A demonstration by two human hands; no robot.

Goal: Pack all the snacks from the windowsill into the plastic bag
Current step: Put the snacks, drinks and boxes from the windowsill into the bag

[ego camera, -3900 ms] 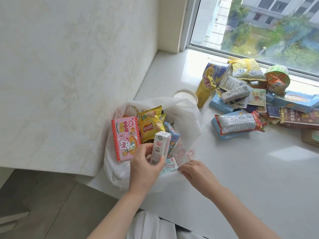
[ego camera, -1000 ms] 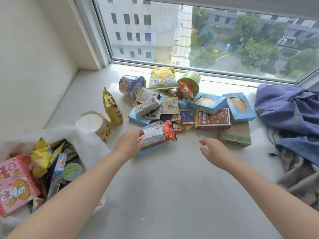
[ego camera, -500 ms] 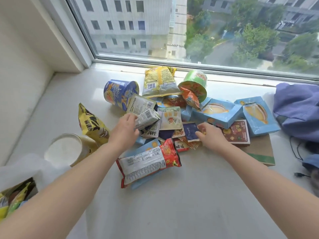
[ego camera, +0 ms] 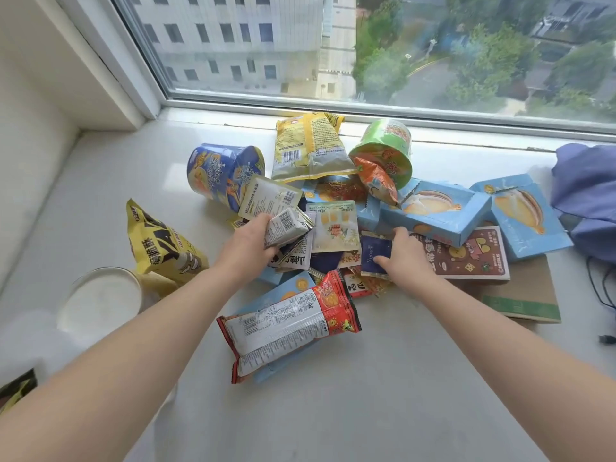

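A heap of snacks lies on the white windowsill (ego camera: pixel 366 395). My left hand (ego camera: pixel 248 243) grips a small grey carton (ego camera: pixel 287 226) in the heap. My right hand (ego camera: pixel 405 258) pinches a dark blue sachet (ego camera: pixel 375 253). A red and white packet (ego camera: pixel 286 323) lies nearest me. Behind are a blue cup (ego camera: pixel 216 173), a yellow bag (ego camera: pixel 308 146), a green cup (ego camera: pixel 383 151) and two light blue boxes (ego camera: pixel 440 211). The white plastic bag (ego camera: pixel 23 331) shows only at the left edge.
A yellow and black bag (ego camera: pixel 160 243) leans beside a white-lidded tub (ego camera: pixel 100 300) on the left. A brown box (ego camera: pixel 466 258) lies on a cardboard box (ego camera: pixel 526 295). Blue clothing (ego camera: pixel 586 191) and a black cable (ego camera: pixel 600 295) lie at the right. The window pane stands behind.
Both hands went from the bag to the heap. In the last half second my left hand closed round the grey carton and my right hand took the blue sachet.
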